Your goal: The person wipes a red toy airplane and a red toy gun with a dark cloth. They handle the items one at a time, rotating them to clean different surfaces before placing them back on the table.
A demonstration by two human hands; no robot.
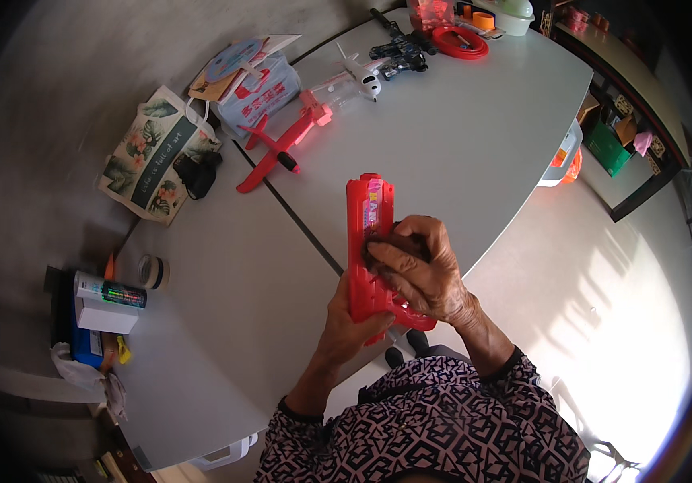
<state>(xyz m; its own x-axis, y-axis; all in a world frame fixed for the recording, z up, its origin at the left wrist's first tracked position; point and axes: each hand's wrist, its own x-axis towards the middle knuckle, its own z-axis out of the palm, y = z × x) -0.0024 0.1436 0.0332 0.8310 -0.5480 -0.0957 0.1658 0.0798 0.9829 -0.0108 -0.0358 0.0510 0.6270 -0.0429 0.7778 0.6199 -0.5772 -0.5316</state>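
A red plastic toy gun (359,211) with a colourful sticker is held up over the near edge of the grey table (442,157). My left hand (349,326) grips its lower part, thumb across the front. In my right hand (427,268) is a dark brown cloth (403,246), bunched up and pressed against the toy's side just below the sticker. The toy's curved lower part, near my right wrist, is partly hidden by that hand.
Beyond lie a red toy plane (276,151), a white toy plane (363,75), a dark toy gun (400,51) and a red ring (460,43). Bags (153,157) line the wall side. A tape roll (154,271) and a white box (106,317) are at left.
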